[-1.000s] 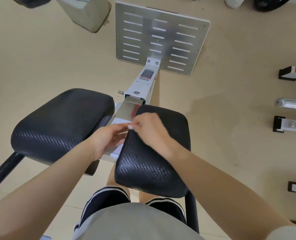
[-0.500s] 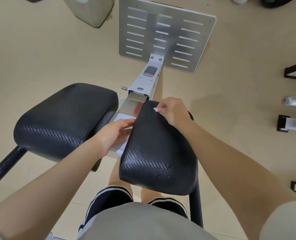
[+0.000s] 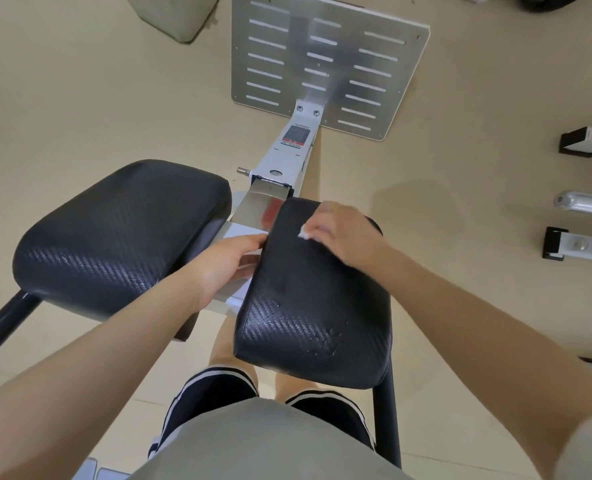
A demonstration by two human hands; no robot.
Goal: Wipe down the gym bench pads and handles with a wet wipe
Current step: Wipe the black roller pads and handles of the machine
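Observation:
Two black textured bench pads stand side by side: the left pad (image 3: 121,237) and the right pad (image 3: 315,306). My right hand (image 3: 343,237) rests on the far end of the right pad and pinches a small white wet wipe (image 3: 303,234), mostly hidden under the fingers. My left hand (image 3: 225,265) lies in the gap between the pads, its fingers against the right pad's inner edge and the white frame. Wet droplets show on the right pad's near end. A black handle bar (image 3: 0,323) sticks out below the left pad.
A slotted metal footplate (image 3: 325,60) lies ahead on the beige floor, joined by a white beam (image 3: 284,157). Other machine feet and a chrome bar (image 3: 585,202) stand at the right. A grey bin (image 3: 173,12) sits at the top left. My legs are under the pads.
My right hand with the wipe moved from the right pad's inner near edge up to its far end and now sits slightly back toward me. My left hand stayed in the gap.

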